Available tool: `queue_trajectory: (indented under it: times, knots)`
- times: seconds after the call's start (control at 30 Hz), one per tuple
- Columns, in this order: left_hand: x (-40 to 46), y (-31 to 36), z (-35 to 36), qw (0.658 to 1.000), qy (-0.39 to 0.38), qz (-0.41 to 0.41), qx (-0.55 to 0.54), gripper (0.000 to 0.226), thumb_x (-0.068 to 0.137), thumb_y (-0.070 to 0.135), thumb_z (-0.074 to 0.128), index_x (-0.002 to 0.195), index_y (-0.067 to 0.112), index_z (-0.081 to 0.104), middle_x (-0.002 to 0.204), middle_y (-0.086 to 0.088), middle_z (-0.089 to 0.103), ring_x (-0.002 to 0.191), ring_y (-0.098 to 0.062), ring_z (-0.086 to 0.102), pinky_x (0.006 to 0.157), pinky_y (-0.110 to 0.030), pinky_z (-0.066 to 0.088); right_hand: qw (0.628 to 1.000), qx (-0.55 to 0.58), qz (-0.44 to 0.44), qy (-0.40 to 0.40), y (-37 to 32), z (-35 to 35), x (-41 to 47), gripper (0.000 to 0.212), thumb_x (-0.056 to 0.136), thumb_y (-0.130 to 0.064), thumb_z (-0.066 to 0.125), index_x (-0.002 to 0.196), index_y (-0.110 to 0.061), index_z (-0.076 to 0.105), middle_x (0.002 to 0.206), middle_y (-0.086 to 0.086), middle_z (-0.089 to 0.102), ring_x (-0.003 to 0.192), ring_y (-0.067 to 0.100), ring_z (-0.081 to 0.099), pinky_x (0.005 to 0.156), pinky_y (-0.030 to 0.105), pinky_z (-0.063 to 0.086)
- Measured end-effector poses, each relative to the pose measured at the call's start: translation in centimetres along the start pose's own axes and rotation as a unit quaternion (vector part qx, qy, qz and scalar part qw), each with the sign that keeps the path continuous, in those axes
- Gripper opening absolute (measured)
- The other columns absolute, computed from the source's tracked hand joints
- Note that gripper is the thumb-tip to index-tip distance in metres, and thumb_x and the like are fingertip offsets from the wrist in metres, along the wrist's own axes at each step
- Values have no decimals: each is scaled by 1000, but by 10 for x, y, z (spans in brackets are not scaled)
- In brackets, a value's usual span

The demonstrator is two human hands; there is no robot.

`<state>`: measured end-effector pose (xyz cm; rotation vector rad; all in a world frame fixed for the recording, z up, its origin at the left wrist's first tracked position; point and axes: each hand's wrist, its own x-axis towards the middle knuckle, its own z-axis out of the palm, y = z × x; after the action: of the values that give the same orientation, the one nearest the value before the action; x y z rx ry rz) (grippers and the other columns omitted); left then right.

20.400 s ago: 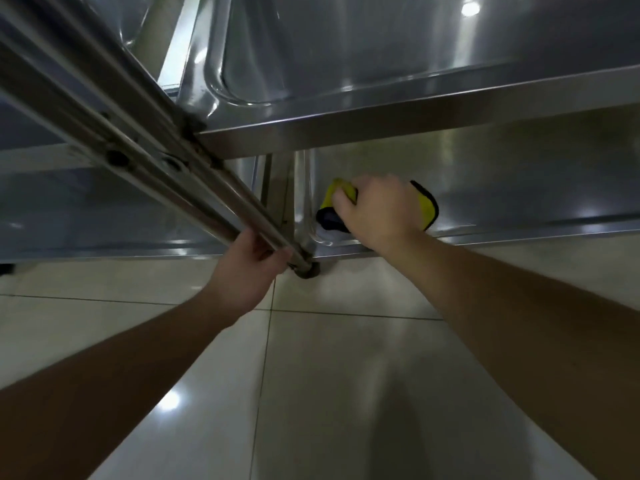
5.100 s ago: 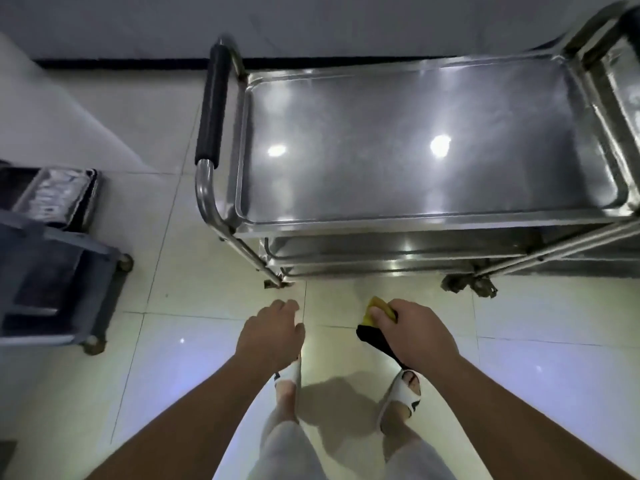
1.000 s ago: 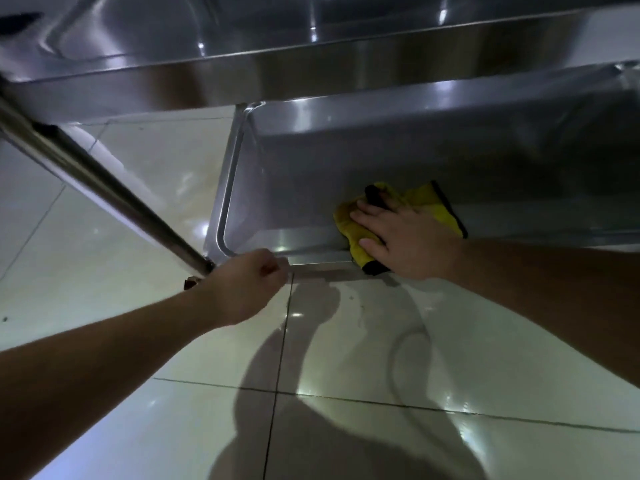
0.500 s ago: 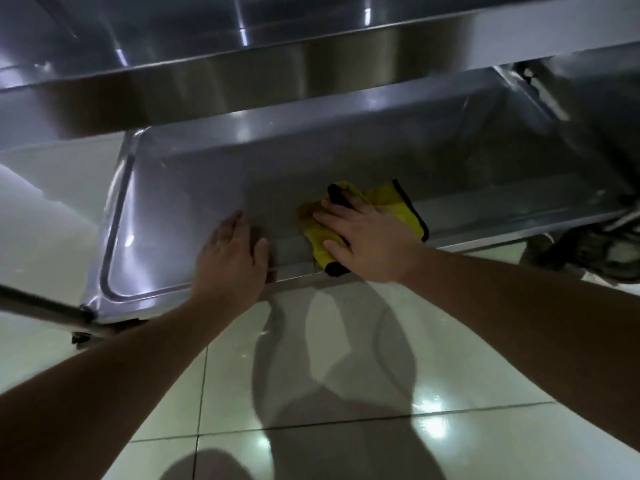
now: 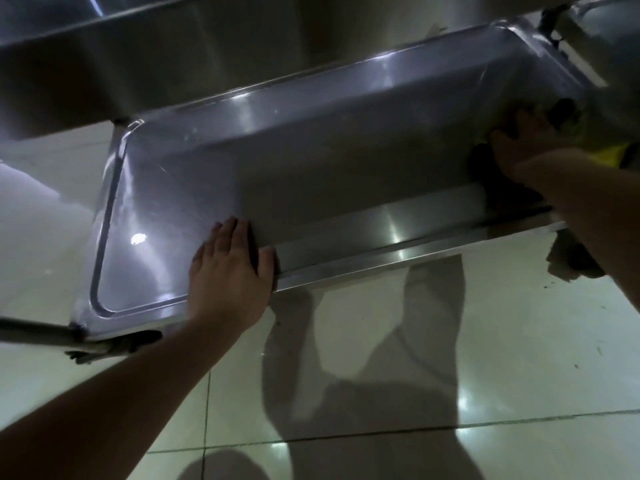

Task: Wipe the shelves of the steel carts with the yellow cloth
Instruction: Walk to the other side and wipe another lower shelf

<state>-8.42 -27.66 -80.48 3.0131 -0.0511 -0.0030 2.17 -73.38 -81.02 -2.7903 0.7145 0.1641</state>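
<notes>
Pressing the yellow cloth (image 5: pixel 611 154), soft and bunched with a dark trim, the right hand (image 5: pixel 530 147) lies on it, fingers spread, at the far right end of the bottom shelf (image 5: pixel 346 161), a brushed steel tray with rounded corners. Left hand (image 5: pixel 230 268) rests flat, fingers straight, on the front rim. Glossy floor tiles (image 5: pixel 381 393) below.

Single head-worn view, crouched low, looked forward and down, close to the cart's bottom shelf (image 5: pixel 311 188) and tiled floor (image 5: pixel 485 341).
</notes>
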Motion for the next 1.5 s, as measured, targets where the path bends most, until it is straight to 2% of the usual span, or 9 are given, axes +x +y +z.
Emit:
queue_trajectory:
  times: [0.17, 0.37, 0.53, 0.67, 0.73, 0.87, 1.03, 1.3, 1.5]
  knots:
    - [1, -1, 1, 1000, 1, -2, 1, 73, 101, 56, 26, 160, 13, 35, 167, -11, 35, 156, -30, 26, 128, -46, 23, 983, -10, -176, -54, -156, 20, -62, 71, 104, -55, 33, 162, -14, 29, 170, 9, 23, 155, 39, 16, 126, 53, 15]
    - [0, -2, 4, 1000, 4, 6, 8, 75, 99, 53, 26, 159, 8, 37, 166, -15, 35, 156, -31, 26, 128, -46, 22, 897, -43, -431, -89, -248, 58, -141, 65, 103, -62, 35, 162, -37, 26, 172, -13, 16, 159, 25, 9, 126, 51, 13]
    - [0, -3, 3, 1000, 1, 4, 4, 74, 99, 54, 28, 160, 13, 34, 167, -11, 32, 157, -29, 23, 128, -45, 20, 947, -1, -321, -22, -204, 35, -72, 63, 100, -60, 40, 154, -29, 44, 164, 1, 38, 147, 38, 35, 121, 53, 27]
    - [1, -1, 4, 1000, 3, 3, 4, 74, 99, 55, 30, 160, 15, 33, 168, -9, 33, 157, -27, 24, 128, -45, 22, 995, -28, -99, -5, -143, 25, 12, 86, 95, -74, 4, 157, -24, 36, 168, 11, 26, 153, 44, 18, 124, 65, 8]
    - [2, -2, 4, 1000, 2, -1, 8, 74, 99, 56, 31, 161, 15, 32, 168, -8, 32, 157, -26, 24, 128, -44, 21, 998, -20, -55, -23, -156, 31, 18, 89, 87, -69, 9, 159, -21, 30, 170, 11, 21, 155, 44, 13, 121, 69, 7]
    - [1, -3, 5, 1000, 1, 2, 5, 72, 99, 54, 33, 160, 15, 33, 167, -8, 33, 157, -26, 24, 128, -44, 22, 967, -51, -248, -41, -237, 52, -51, 73, 92, -62, 24, 149, -20, 43, 163, 10, 32, 153, 44, 18, 119, 68, 20]
    - [0, -5, 3, 998, 17, -45, -47, 79, 91, 45, 26, 161, 7, 30, 168, -12, 31, 156, -24, 25, 127, -42, 26, 915, -38, -391, -97, -276, 61, -155, 67, 104, -60, 30, 165, -33, 20, 174, -8, 10, 160, 27, 2, 126, 54, 5]
    - [-4, 0, -4, 1000, -8, -15, -25, 74, 94, 47, 25, 157, 10, 35, 165, -13, 35, 154, -29, 28, 128, -44, 24, 916, -60, -396, -31, -150, 44, -159, 71, 96, -69, 25, 161, -41, 27, 171, -15, 20, 159, 20, 16, 125, 50, 20]
    - [-4, 2, -6, 1000, -24, -9, -2, 80, 95, 52, 18, 159, 6, 32, 166, -20, 32, 155, -34, 26, 127, -47, 24, 972, -66, -226, 9, -35, 7, -105, 83, 85, -74, 21, 159, -38, 35, 168, -9, 30, 153, 31, 30, 112, 54, 42]
